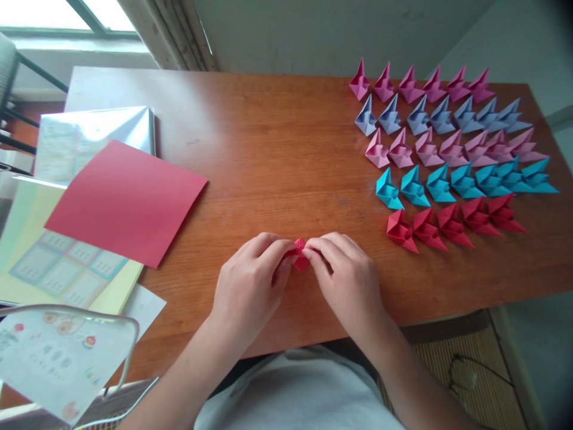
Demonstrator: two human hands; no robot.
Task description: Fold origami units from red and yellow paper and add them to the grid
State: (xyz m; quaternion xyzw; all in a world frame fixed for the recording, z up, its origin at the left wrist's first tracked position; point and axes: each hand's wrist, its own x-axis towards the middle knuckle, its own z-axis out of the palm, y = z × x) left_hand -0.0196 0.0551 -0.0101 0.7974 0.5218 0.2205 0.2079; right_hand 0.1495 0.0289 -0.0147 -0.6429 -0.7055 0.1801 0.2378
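Observation:
Between my two hands, close to the front edge of the table, is a small folded piece of red paper [301, 261]. My left hand [257, 269] pinches its left side, and the fingertips of my right hand [342, 266] pinch its right side. Fingers cover much of the paper, so its exact shape is partly hidden. To the right stand several folded red paper pieces [452, 226] in a row, each with pointed tips.
Beyond the red row are rows of turquoise [441, 184], pink [427, 148], lilac-blue [418, 116] and magenta paper pieces [410, 86]. A red sheet [128, 200] lies on papers and a plastic-wrapped pack [94, 128] at the left. The wooden table [264, 137] ends near my body.

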